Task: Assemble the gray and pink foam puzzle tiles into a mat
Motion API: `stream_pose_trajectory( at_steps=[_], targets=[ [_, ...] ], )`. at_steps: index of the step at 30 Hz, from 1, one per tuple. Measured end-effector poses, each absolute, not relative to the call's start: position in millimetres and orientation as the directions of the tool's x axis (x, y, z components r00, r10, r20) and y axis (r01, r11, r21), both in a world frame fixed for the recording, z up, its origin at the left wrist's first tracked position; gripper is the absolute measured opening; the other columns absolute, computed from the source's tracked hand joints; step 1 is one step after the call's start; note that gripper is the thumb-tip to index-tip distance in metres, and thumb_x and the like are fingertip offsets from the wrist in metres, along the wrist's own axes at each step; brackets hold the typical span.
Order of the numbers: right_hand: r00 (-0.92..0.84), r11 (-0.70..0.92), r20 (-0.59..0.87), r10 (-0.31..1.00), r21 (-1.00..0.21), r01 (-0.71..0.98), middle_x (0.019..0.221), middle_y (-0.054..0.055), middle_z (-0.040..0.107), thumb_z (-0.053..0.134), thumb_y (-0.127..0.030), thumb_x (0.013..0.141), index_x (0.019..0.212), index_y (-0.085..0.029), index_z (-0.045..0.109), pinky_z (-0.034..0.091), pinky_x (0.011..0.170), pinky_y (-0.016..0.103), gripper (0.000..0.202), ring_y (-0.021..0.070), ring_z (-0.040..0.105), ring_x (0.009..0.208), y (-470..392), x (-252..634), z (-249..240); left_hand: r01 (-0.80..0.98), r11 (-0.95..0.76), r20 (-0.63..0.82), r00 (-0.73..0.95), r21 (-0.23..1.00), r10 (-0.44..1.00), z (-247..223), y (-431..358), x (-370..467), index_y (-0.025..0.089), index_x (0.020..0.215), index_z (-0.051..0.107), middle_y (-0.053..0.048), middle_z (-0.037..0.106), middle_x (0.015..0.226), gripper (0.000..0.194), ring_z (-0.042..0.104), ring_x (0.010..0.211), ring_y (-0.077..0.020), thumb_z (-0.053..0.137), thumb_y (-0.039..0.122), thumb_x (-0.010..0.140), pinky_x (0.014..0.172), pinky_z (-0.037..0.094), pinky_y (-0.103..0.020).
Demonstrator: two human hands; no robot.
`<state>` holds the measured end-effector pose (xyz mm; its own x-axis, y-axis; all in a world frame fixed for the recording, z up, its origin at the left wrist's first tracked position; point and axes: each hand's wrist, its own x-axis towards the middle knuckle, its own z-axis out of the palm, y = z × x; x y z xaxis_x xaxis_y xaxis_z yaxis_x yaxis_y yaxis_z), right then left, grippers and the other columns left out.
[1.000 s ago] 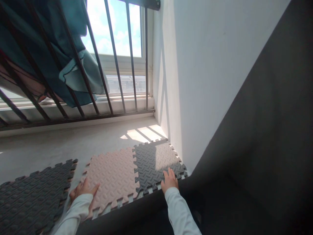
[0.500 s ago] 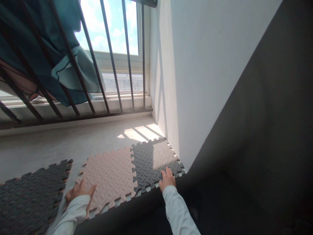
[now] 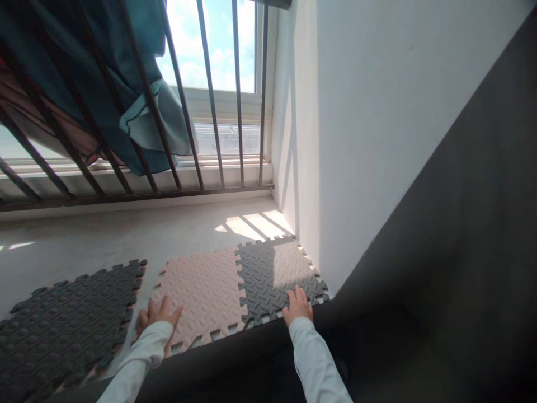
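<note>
A pink square foam tile with toothed edges (image 3: 205, 291) lies flat along the near edge of a pale grey ledge (image 3: 126, 235). Its right side meets a dark grey foam tile with a tread pattern (image 3: 260, 268), which reaches the ledge's right end, beside a white wall (image 3: 369, 112). The left hand (image 3: 159, 319) is open, thumb and fingers spread, over the pink tile's left edge; whether it grips that edge cannot be told. The right hand (image 3: 298, 308) is partly open, its 4 fingers slightly bent on the grey tile's near edge, pinching nothing visible. Toward the ledge's left end lies a blackish foam mat with raised dots (image 3: 71, 324), a narrow gap from the pink tile. Behind stand dark metal bars (image 3: 168, 196), with teal cloth (image 3: 111, 33) beyond them.
</note>
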<state>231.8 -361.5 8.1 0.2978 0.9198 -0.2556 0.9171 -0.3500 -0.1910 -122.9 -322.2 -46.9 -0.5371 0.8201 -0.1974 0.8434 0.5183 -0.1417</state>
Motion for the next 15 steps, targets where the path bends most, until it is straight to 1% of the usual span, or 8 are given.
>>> stream_pose_trajectory(
  at_steps=[2,5,7,9,11,13,15],
  targets=[
    [0.3,-0.341,-0.233,0.925,-0.164,0.926,0.137,0.007,0.029,0.043,-0.022,0.07,0.115,-0.024,0.047,0.028,0.094,0.038,0.046,0.0204,0.022,0.125,-361.7,230.6,5.7,0.838,0.534,-0.197,-0.546,-0.112,0.814,-44.2,-326.1,-117.1,0.02,0.132,0.024,-0.017,0.024,0.137,0.063,0.024,0.123,-0.0327,0.032,0.049,0.076,0.097,0.014,-0.048],
    [0.296,-0.32,-0.18,0.938,-0.12,0.94,0.136,0.011,0.028,0.041,-0.035,0.076,0.122,-0.023,0.041,0.026,0.095,0.038,0.048,0.0226,0.022,0.125,-362.1,228.5,1.8,0.875,0.481,-0.159,-0.482,-0.048,0.862,-37.6,-335.3,-111.9,0.016,0.131,0.028,-0.016,0.024,0.138,0.062,0.016,0.127,-0.0281,0.037,0.043,0.076,0.099,0.012,-0.046],
    [0.294,-0.309,-0.155,0.943,-0.088,0.947,0.136,0.01,0.028,0.038,-0.041,0.078,0.124,-0.026,0.038,0.022,0.096,0.042,0.049,0.023,0.023,0.125,-362.1,227.4,0.0,0.906,0.424,-0.121,-0.42,0.0,0.899,-33.2,-343.5,-116.9,0.016,0.129,0.032,-0.014,0.023,0.139,0.062,0.014,0.128,-0.0264,0.042,0.04,0.073,0.101,0.01,-0.045],
    [0.288,-0.299,-0.154,0.945,-0.054,0.953,0.136,0.009,0.029,0.035,-0.046,0.078,0.122,-0.03,0.04,0.018,0.096,0.048,0.047,0.0231,0.024,0.124,-361.7,226.6,-1.0,0.921,0.387,-0.079,-0.384,0.03,0.92,-29.3,-353.5,-132.4,0.017,0.127,0.035,-0.012,0.024,0.139,0.062,0.016,0.127,-0.027,0.045,0.04,0.071,0.101,0.009,-0.047],
    [0.278,-0.285,-0.161,0.947,-0.022,0.958,0.136,0.009,0.03,0.034,-0.049,0.078,0.121,-0.031,0.041,0.017,0.095,0.052,0.047,0.0237,0.024,0.124,-361.1,225.8,-1.6,0.92,0.391,-0.032,-0.39,0.036,0.92,-26.2,-365.1,-156.9,0.014,0.127,0.035,-0.014,0.024,0.138,0.063,0.02,0.126,-0.0281,0.043,0.041,0.071,0.101,0.011,-0.047],
    [0.273,-0.277,-0.16,0.949,-0.004,0.961,0.135,0.01,0.03,0.033,-0.049,0.078,0.121,-0.029,0.041,0.018,0.094,0.053,0.048,0.0244,0.024,0.124,-360.4,225.2,-2.5,0.907,0.419,-0.008,-0.419,0.041,0.908,-24.9,-376.8,-185.4,0.011,0.127,0.035,-0.016,0.027,0.137,0.063,0.028,0.122,-0.0283,0.04,0.041,0.073,0.101,0.016,-0.045],
    [0.279,-0.283,-0.15,0.948,-0.001,0.959,0.135,0.011,0.031,0.032,-0.048,0.079,0.121,-0.028,0.041,0.019,0.093,0.053,0.048,0.025,0.025,0.123,-359.5,224.5,-4.1,0.918,0.391,-0.035,-0.39,0.063,0.92,-26.4,-386.7,-211.4,0.014,0.124,0.041,-0.014,0.033,0.134,0.06,0.033,0.12,-0.0269,0.041,0.041,0.071,0.1,0.021,-0.041]
  ],
)
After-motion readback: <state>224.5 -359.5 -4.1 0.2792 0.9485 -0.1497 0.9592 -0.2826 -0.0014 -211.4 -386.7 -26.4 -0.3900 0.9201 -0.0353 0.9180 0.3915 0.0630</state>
